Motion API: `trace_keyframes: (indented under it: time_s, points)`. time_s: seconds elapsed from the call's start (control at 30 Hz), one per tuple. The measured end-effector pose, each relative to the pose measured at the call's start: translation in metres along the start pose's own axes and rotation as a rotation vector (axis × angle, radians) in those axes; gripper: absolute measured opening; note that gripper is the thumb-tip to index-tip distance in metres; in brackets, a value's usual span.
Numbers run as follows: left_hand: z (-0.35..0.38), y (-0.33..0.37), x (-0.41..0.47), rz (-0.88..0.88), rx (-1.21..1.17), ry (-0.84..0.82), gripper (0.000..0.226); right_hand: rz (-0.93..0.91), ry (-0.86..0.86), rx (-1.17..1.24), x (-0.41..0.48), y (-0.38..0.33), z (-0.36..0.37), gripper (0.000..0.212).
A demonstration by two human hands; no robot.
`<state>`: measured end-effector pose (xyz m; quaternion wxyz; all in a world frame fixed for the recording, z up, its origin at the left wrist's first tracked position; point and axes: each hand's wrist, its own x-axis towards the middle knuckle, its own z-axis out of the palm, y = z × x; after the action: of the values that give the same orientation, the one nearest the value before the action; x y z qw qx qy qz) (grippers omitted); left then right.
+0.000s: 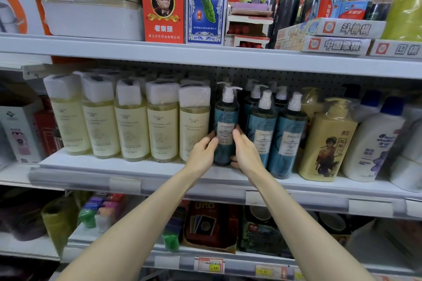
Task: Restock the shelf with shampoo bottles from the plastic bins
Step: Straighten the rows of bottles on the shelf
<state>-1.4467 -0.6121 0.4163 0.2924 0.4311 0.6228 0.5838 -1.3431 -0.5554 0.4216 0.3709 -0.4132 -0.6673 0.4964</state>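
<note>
Red card box (162, 7) upright, just beside blue card box (206, 4).

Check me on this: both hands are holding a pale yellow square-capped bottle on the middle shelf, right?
Not quite. The head view shows the left hand and right hand holding a dark teal plastic pump bottle on the white middle shelf, not a pale yellow one.

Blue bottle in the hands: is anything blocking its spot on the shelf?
Nothing visible blocks it. The left hand and right hand hold the blue bottle directly, and it is already in the gap between the cream bottles and the other blue bottles on the shelf.
</note>
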Motion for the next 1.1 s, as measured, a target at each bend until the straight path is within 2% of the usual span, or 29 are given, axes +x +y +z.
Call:
trace_keyframes:
  time_s: [0.3,0.47,0.73,0.87,1.1]
  points:
    - [-0.007,0.014,-0.004,0.025,-0.034,0.046,0.044,-0.067,-0.013,0.023,-0.007,-0.002,-0.007,0.084]
    - [-0.004,0.024,-0.014,0.052,-0.018,0.024,0.036,-0.119,-0.004,0.111,-0.024,-0.012,-0.026,0.047]
    - [0.03,0.038,-0.034,0.085,0.01,-0.004,0.038,-0.215,0.165,0.089,-0.047,-0.005,-0.072,0.02]
    - [0.051,0.035,-0.037,0.058,0.042,-0.007,0.039,-0.211,0.196,0.014,-0.051,0.004,-0.09,0.027]
    - [0.067,0.031,-0.036,0.0,0.108,0.008,0.047,-0.14,0.104,-0.029,-0.049,0.012,-0.098,0.046]
